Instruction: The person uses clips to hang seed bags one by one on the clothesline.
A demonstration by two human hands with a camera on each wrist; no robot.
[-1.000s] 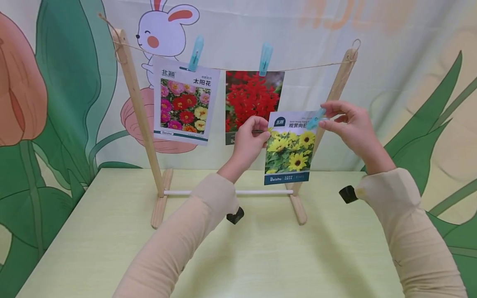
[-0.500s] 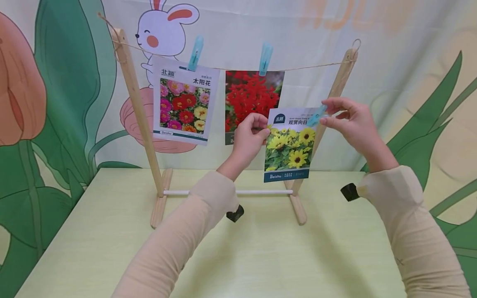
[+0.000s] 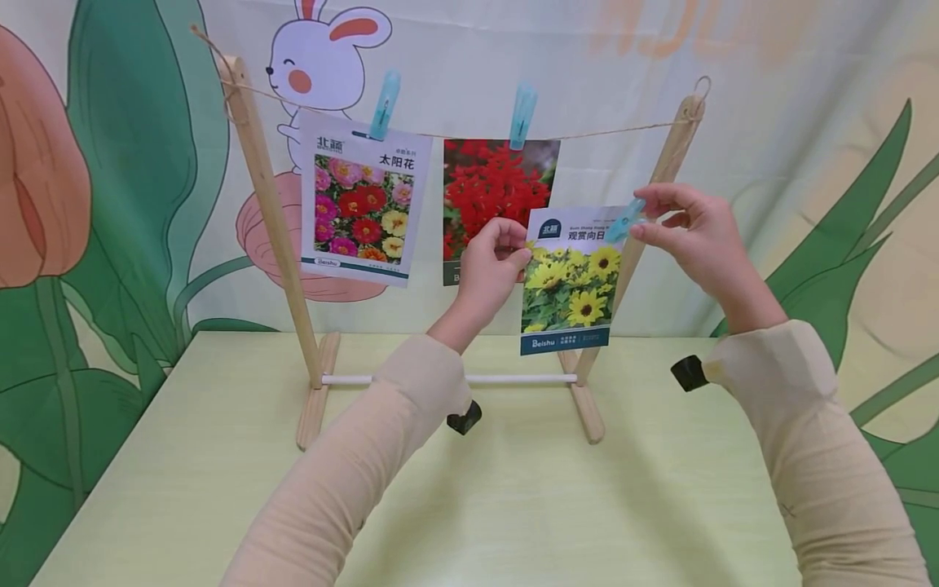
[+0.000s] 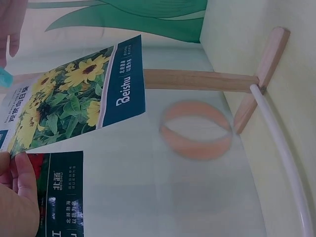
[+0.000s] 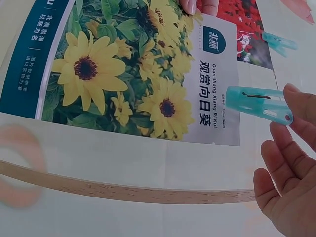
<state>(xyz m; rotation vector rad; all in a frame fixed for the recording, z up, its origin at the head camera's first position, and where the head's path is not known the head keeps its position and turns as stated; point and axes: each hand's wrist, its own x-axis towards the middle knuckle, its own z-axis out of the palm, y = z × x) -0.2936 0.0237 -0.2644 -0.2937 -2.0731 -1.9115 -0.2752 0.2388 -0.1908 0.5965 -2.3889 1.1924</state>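
My left hand (image 3: 490, 265) pinches the left edge of a seed packet (image 3: 568, 302) printed with yellow flowers, in front of the rack. At the packet's top right corner, my right hand (image 3: 697, 240) holds a blue clothespin (image 3: 626, 222) by its handle end between thumb and fingers. The right wrist view shows this clothespin (image 5: 259, 102) overlapping the packet's top edge; whether it grips the paper I cannot tell. The packet's top lies below the twine (image 3: 601, 133). Behind it hangs a red-flower packet (image 3: 502, 183), partly covered by my left hand.
A wooden rack with a left post (image 3: 271, 212) and right post (image 3: 671, 155) carries the twine. A colourful flower packet (image 3: 363, 212) hangs at left under a blue clothespin (image 3: 385, 106); another clothespin (image 3: 522, 118) holds the red-flower packet. A white rod (image 3: 521, 378) joins the feet on the table (image 3: 469, 505).
The yellow-flower packet has risen slightly toward the twine, along with my right hand and the clothespin. My left hand keeps its pinch and has moved up only a little.
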